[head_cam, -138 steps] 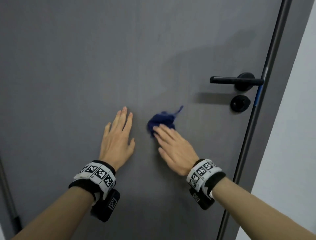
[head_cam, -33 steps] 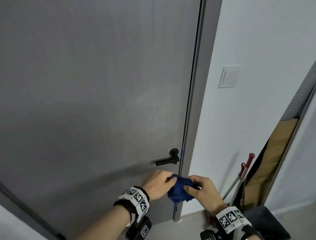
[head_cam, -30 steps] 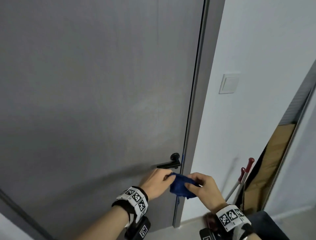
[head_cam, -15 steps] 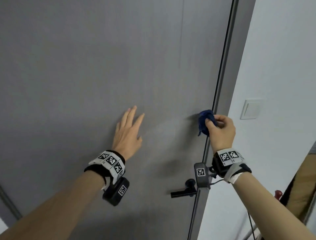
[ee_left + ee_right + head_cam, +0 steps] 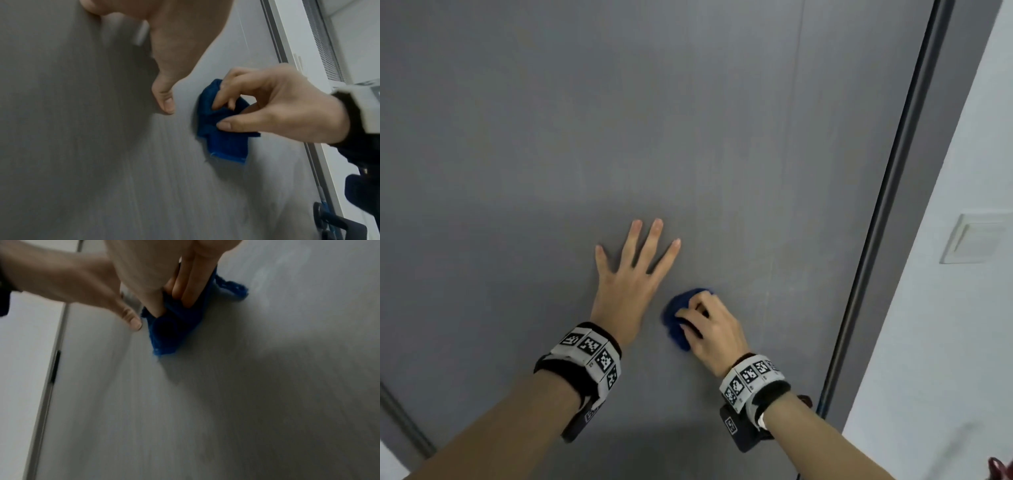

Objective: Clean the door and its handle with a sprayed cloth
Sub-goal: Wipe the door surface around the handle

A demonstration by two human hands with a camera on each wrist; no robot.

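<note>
the left hand (image 5: 625,289) lies flat on the grey door (image 5: 619,120), fingers straight and spread, palm against the panel. in the left wrist view its thumb (image 5: 163,99) rests on the door just left of the cloth.

the right hand (image 5: 710,327) sits just beside the left one, to its right and a little lower. its fingers are curled round a bunched blue cloth (image 5: 677,318) and press it against the door. in the left wrist view the right hand (image 5: 273,108) pinches the cloth (image 5: 222,134) between the thumb below and the bent fingers above; one folded corner of the cloth hangs down flat on the panel. in the right wrist view the fingers (image 5: 191,288) dig into the cloth (image 5: 170,331), which is crumpled, with a loose end sticking out to the right. the left hand's thumb (image 5: 131,318) shows there too, close to the cloth's left edge but apart from it.

the cloth touches the door in its middle part, well left of the dark frame (image 5: 887,205) that runs along the door's right edge. the handle (image 5: 337,225) shows only in the left wrist view, black, low at the right, well below the cloth and untouched.

both wrists wear bands (image 5: 589,353) with black and white square markers and a small dark camera box beneath. on the white wall (image 5: 962,342) right of the frame is a pale switch (image 5: 977,238). a bit of something red (image 5: 1001,469) shows at the bottom right corner of the head view; what it is cannot be told.
</note>
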